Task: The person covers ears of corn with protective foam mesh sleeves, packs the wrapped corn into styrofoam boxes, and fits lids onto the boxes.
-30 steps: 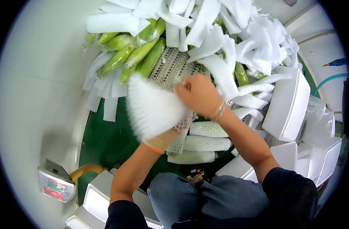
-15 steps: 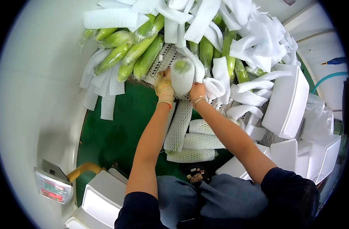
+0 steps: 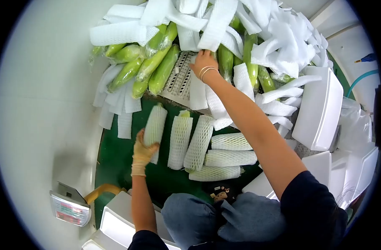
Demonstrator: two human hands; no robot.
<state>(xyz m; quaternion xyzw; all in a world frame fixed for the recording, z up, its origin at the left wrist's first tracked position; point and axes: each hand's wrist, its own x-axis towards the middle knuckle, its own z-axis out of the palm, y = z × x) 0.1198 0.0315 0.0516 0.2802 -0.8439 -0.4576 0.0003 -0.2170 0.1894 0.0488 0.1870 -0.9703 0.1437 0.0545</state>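
Note:
My left hand (image 3: 143,151), in a pale yellowish glove, is closed around a long green vegetable in a white foam net sleeve (image 3: 155,127). It holds this piece low over the green surface, left of several other sleeved vegetables (image 3: 180,139). At the back, my right hand (image 3: 205,66) reaches to the near edge of the pile, thumb apart from the fingers. Its fingertips are by a hanging white foam sleeve (image 3: 217,27) and a film-wrapped green vegetable (image 3: 225,62). A loose foam sleeve (image 3: 197,89) lies just below that hand.
Film-wrapped green vegetables (image 3: 163,68) and loose foam sleeves fill the perforated metal tray (image 3: 180,79). White boxes (image 3: 317,110) stand on the right. A scale display (image 3: 71,208) is at lower left, near a white bin (image 3: 119,223). A wall runs along the left.
Both hands were together at the sleeved vegetable near the tray. My left hand has carried it down and left; my right hand has let go and moved up to the pile.

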